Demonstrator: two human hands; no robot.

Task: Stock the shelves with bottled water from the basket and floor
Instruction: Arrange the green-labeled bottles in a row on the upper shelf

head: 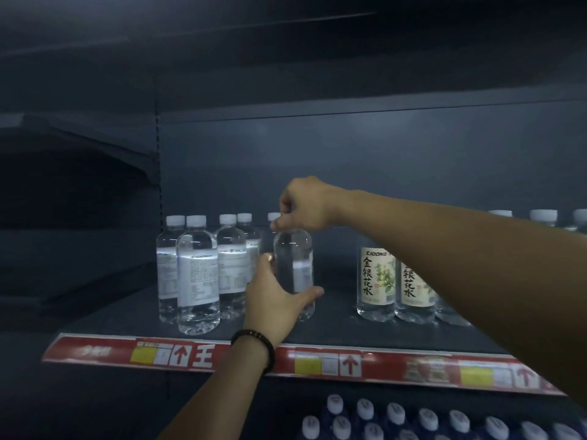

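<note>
The dark grey metal shelf (333,315) fills the view, its front edge carrying a red price strip with yellow tags and white arrow labels (320,363). At about nine o'clock on the shelf stands a cluster of clear plastic water bottles with white caps and white back labels (197,274), upright and touching one another. At three o'clock stand more clear bottles showing green-leaf front labels with black characters (378,274), well apart from the cluster. Below, at six o'clock, a row of dark blue bottles with white caps (397,417) sits on a lower level.

Between the two groups is the task's thing: a clear bottle with its label turned away (293,265), upright on the shelf just beside the nine o'clock cluster. The right hand (305,208) reaches over from three o'clock, its fingers closed in a pinch at the cap, which is hidden under them. The left hand (276,300) comes up from six o'clock and wraps the lower body, thumb on the right side and fingers curled round the left.

The step looks like seating and turning the bottle. To do it well, twist from the cap while the lower hand steadies lightly, bring the leaf label to face front like those at three o'clock, and slide it snug without knocking the neighbours. Squeezing the thin wall hard would likely flex it.
</note>
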